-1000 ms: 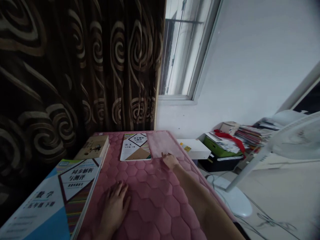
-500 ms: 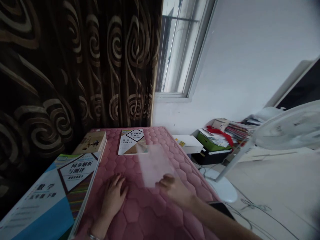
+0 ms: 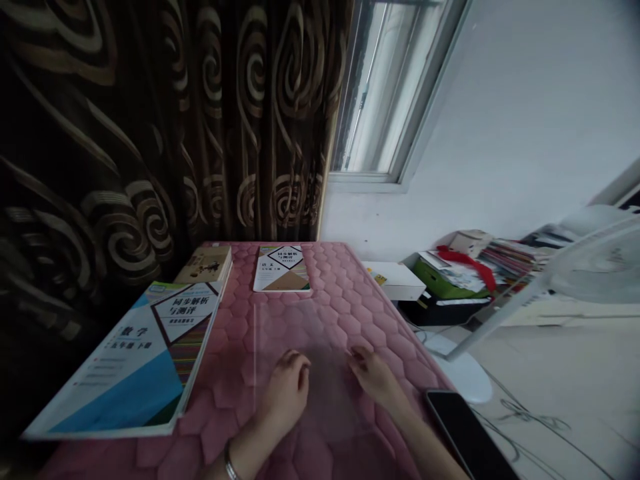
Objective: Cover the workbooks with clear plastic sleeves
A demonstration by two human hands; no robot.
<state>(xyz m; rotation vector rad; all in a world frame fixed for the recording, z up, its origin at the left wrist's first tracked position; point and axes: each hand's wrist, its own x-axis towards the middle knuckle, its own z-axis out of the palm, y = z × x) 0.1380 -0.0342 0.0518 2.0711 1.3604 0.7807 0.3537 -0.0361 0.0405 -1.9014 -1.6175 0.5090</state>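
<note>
A clear plastic sheet point(image 3: 325, 327) lies on the pink quilted cover, its thin edges showing faintly. On the left part of it rests my left hand point(image 3: 286, 390), fingers loosely bent and thumb apart, with nothing seen in its grasp. My right hand point(image 3: 373, 375) is at the sheet's right side, fingertips drawn together on its edge. Beyond the sheet lies a white and brown workbook point(image 3: 283, 269). To the left is a larger blue and white workbook point(image 3: 135, 360) on top of a stack.
A brown-covered book point(image 3: 204, 264) sits behind the left stack. A dark phone point(image 3: 465, 433) lies at the right edge. Past that edge stand a white fan point(image 3: 505, 320), a white box point(image 3: 397, 281) and a green bin point(image 3: 435, 280) of papers. A patterned curtain point(image 3: 240, 133) hangs behind.
The plastic sheet, lifted and blurred in my right hand before, now lies flat and nearer. My left hand has moved right onto it. The view has shifted, showing more of the phone.
</note>
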